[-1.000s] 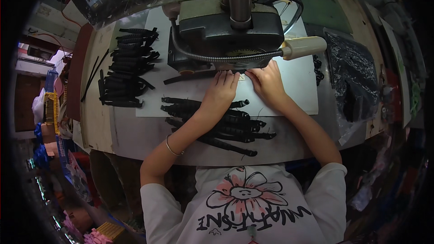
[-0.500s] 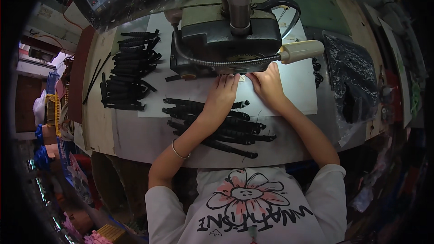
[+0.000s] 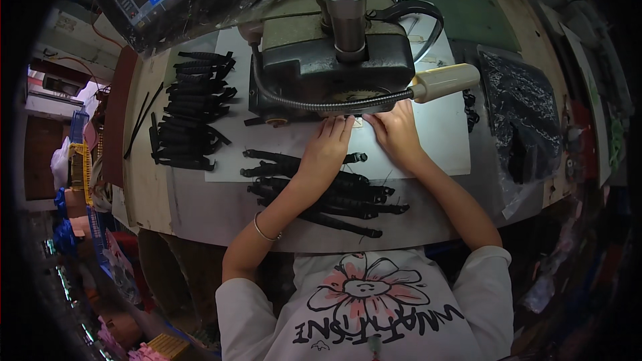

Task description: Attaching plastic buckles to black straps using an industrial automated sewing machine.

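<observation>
My left hand (image 3: 329,140) reaches to the front edge of the dark sewing machine head (image 3: 334,60), fingers pressed together and pointing away from me. My right hand (image 3: 396,130) is just to its right, with its thumb and fingertips drawn together. Between the fingertips of both hands shows a small part of a black fabric strip (image 3: 359,116). The machine head hides most of it. A small pale marked square (image 3: 358,122) is right beside the fingertips. Under my left forearm lie several black fabric straps (image 3: 354,190) with loose threads.
A stack of black straps (image 3: 190,110) lies to the left on the white work sheet (image 3: 234,167). A clear plastic bag (image 3: 521,113) with dark contents is at the right. A cream-coloured lamp (image 3: 445,83) juts over my right hand. A screen (image 3: 174,0) hangs at upper left.
The machine, table and hands appear slightly lower in the picture, as the view has shifted. Both hands keep their place at the machine head's front edge.
</observation>
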`<state>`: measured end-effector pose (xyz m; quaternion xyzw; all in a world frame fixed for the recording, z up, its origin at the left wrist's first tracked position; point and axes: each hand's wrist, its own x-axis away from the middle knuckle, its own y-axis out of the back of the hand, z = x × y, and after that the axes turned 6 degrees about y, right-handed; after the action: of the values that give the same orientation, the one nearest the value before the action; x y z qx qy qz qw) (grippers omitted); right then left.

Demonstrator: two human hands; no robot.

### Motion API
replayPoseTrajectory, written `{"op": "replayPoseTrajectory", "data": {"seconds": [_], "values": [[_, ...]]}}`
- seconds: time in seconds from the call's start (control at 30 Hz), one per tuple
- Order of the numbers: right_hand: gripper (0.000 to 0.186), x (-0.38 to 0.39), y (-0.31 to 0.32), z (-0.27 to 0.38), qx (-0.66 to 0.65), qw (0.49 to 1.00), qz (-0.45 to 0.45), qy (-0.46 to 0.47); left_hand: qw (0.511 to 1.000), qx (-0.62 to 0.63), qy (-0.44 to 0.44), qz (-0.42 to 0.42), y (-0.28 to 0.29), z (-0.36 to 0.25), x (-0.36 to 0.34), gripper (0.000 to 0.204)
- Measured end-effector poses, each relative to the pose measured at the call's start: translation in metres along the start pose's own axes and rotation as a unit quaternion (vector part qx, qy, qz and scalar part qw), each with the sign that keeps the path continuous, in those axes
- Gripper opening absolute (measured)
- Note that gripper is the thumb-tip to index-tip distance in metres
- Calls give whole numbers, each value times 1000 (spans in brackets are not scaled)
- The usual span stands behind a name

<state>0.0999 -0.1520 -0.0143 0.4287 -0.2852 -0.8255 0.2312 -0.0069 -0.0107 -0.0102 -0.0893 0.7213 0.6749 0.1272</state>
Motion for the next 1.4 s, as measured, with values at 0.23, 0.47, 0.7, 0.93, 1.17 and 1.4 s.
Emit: {"op": "replayPoseTrajectory", "data": {"seconds": [0.23, 0.47, 0.7, 0.93, 1.17, 1.4], "values": [[13, -4, 14, -13, -64, 994, 82, -11, 998, 63, 13, 7, 6, 5, 1, 52], [12, -6, 15, -16, 5, 984, 59, 167, 866, 469, 151, 80, 32, -13, 2, 30], [11, 1, 26, 50, -71, 974, 103, 187, 417, 773, 417, 236, 40, -10, 26, 43], [18, -38, -71, 83, -150, 977, 141, -54, 431, 761, 404, 268, 59, 6, 70, 38], [14, -50, -205, 57, 167, 974, -103, 116, 567, 635, 440, 286, 84, 24, 93, 32], [13, -4, -29, 86, -283, 949, 52, -131, 726, 503, 418, 212, 118, 114, 143, 17]]}}
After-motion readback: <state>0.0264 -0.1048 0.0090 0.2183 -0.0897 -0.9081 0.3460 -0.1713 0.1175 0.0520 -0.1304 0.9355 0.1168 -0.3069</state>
